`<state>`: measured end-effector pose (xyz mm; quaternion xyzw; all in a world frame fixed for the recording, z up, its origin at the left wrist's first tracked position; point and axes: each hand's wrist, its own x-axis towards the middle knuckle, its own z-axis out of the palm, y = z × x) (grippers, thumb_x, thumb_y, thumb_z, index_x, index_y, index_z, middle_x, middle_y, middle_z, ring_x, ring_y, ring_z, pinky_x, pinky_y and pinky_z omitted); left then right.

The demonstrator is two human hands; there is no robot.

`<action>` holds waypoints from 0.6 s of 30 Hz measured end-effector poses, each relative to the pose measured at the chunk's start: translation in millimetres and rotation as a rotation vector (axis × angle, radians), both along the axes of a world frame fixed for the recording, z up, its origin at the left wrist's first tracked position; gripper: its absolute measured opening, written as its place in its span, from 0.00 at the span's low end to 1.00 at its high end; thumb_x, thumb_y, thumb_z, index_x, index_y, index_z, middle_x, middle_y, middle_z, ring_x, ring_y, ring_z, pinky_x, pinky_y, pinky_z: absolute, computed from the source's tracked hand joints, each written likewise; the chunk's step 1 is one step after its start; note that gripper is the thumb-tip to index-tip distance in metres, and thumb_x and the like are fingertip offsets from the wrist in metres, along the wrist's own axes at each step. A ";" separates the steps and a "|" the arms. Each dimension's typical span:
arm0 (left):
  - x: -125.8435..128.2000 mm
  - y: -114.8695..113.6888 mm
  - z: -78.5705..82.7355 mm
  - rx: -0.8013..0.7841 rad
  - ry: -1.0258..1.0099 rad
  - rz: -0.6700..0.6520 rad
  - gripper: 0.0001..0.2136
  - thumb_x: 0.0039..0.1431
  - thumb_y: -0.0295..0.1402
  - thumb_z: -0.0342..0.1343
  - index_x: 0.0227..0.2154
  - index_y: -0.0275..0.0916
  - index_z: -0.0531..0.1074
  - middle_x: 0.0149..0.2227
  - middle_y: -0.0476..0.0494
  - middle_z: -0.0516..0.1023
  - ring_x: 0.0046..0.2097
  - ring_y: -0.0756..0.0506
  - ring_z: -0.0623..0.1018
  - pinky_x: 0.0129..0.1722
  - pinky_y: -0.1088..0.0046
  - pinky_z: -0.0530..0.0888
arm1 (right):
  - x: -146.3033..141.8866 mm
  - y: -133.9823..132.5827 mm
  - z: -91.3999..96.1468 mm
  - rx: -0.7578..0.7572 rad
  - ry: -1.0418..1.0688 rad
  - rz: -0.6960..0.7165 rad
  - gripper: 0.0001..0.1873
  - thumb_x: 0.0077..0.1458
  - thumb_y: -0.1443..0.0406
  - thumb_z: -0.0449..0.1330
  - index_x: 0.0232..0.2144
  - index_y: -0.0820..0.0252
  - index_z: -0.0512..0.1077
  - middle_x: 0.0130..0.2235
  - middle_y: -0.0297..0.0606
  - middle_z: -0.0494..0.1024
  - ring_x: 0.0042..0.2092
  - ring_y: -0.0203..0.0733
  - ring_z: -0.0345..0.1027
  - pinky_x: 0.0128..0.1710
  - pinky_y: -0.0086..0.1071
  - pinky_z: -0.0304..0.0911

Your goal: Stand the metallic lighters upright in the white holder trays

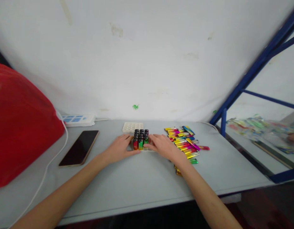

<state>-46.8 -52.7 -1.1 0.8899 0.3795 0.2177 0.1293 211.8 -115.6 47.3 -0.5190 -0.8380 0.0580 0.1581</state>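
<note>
Below a white wall (pixel 156 63), at lower centre, upright lighters (pixel 140 144) are flanked by the left hand (pixel 118 149) and right hand (pixel 164 147), apart, seemingly for steadying; grip cannot be confirmed.

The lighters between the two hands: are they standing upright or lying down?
Upright: the lighters show black tops above red and green bodies, between the left hand and right hand.

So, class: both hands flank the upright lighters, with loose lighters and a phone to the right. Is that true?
No: the phone lies to the left, as the head view shows. The left hand and right hand do flank the upright lighters, with loose lighters to the right.
</note>
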 end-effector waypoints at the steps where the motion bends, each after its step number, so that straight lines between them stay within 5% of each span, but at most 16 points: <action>1: 0.3 -0.3 0.9 0.001 0.008 0.007 0.27 0.60 0.63 0.62 0.46 0.44 0.78 0.48 0.38 0.82 0.52 0.33 0.80 0.56 0.56 0.75 | 10.2 3.6 3.2 -0.019 0.062 0.024 0.16 0.73 0.52 0.60 0.44 0.58 0.77 0.39 0.42 0.84 0.38 0.46 0.77 0.41 0.34 0.64; 3: 1.1 -1.3 3.4 -0.001 0.032 0.019 0.25 0.60 0.61 0.62 0.44 0.43 0.77 0.47 0.37 0.82 0.51 0.33 0.80 0.54 0.56 0.76 | 39.5 16.3 10.4 -0.032 0.170 0.025 0.14 0.72 0.55 0.61 0.41 0.57 0.79 0.35 0.38 0.84 0.36 0.43 0.76 0.41 0.33 0.65; 9: 3.9 -3.6 10.3 -0.014 0.084 0.038 0.24 0.59 0.60 0.63 0.40 0.43 0.76 0.46 0.36 0.81 0.49 0.31 0.80 0.53 0.53 0.76 | 130.4 75.7 19.2 -0.005 0.043 -0.217 0.12 0.62 0.73 0.64 0.45 0.62 0.84 0.52 0.51 0.86 0.53 0.51 0.80 0.59 0.41 0.68; 18: 2.9 -4.8 10.9 -0.035 0.096 0.039 0.24 0.60 0.59 0.63 0.44 0.42 0.77 0.50 0.34 0.81 0.52 0.30 0.80 0.55 0.52 0.76 | 151.1 100.8 -4.4 -0.127 -0.011 -0.108 0.11 0.59 0.71 0.65 0.42 0.59 0.87 0.45 0.44 0.89 0.44 0.49 0.82 0.49 0.36 0.72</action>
